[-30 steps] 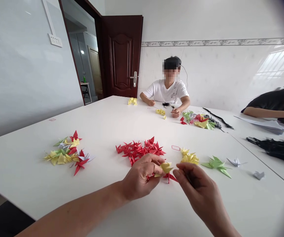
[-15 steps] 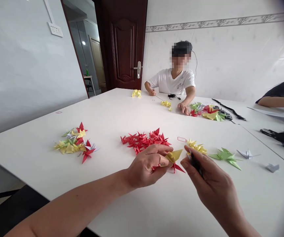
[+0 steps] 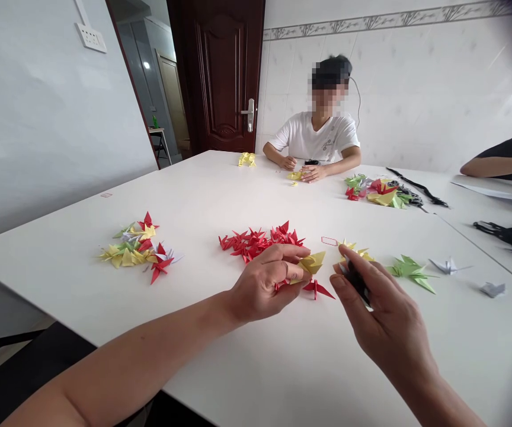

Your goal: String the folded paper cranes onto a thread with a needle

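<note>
Over the near side of the table my left hand is closed on a yellow paper crane, its pointed end facing right. My right hand grips a small black object between thumb and fingers; its kind is mostly hidden. A gap separates the two hands. Behind my left hand lies a heap of red paper cranes, and one red crane rests just under its fingertips. Yellow cranes show partly behind my right fingers.
A mixed pile of cranes lies at left. Green and white cranes lie at right, near a grey-white folded piece. Across the white table sits a person handling yellow paper; black straps lie far right.
My view has tilted slightly. Both hands keep their holds, with the right turned a little. The person opposite has drawn both hands together at the yellow paper.
</note>
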The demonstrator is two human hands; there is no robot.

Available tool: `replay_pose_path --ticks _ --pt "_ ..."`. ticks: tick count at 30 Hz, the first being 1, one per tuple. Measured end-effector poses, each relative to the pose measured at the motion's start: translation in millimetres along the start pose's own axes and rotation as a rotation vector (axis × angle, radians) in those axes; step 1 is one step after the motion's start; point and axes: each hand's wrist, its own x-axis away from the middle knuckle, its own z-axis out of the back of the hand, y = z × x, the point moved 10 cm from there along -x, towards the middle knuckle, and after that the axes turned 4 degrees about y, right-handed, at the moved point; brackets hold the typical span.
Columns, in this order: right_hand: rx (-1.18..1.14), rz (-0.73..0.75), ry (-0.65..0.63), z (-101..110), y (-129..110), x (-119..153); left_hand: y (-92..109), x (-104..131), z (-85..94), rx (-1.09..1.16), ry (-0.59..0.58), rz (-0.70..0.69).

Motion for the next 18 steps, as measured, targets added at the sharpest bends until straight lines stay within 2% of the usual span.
replay_pose_path --ticks 18 --pt "0.026 0.087 -0.032 -9 -9 7 -12 6 -5.9 0.008 -0.033 0.117"
